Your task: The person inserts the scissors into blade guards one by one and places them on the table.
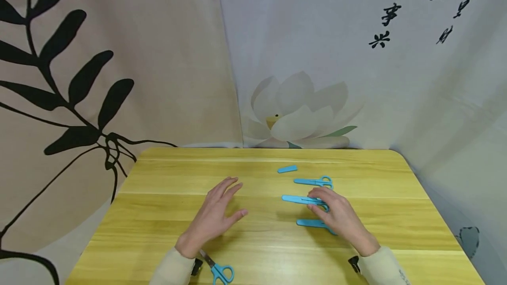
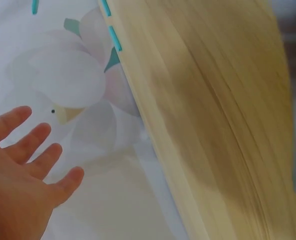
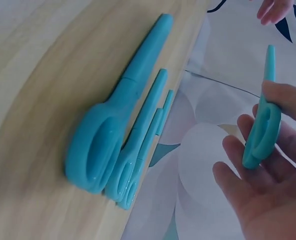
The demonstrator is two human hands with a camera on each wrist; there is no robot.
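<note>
My right hand (image 1: 336,212) pinches a pair of light-blue capped scissors (image 3: 263,120) between thumb and fingers, up off the table in the right wrist view. Two other capped scissors lie on either side of the held pair: the nearer one (image 1: 310,223) and the farther one (image 1: 310,182). Beyond them is a loose blue blade cover (image 1: 287,169). My left hand (image 1: 215,212) hovers over the left half of the table, fingers spread and holding nothing. By its wrist lie uncapped scissors (image 1: 222,272), dark blades partly hidden by the sleeve.
A wooden table (image 1: 158,197) carries everything. Behind it hangs a pale curtain (image 1: 178,56) printed with dark leaves, a lotus and black characters. Small black clips (image 1: 354,264) show at both cuffs.
</note>
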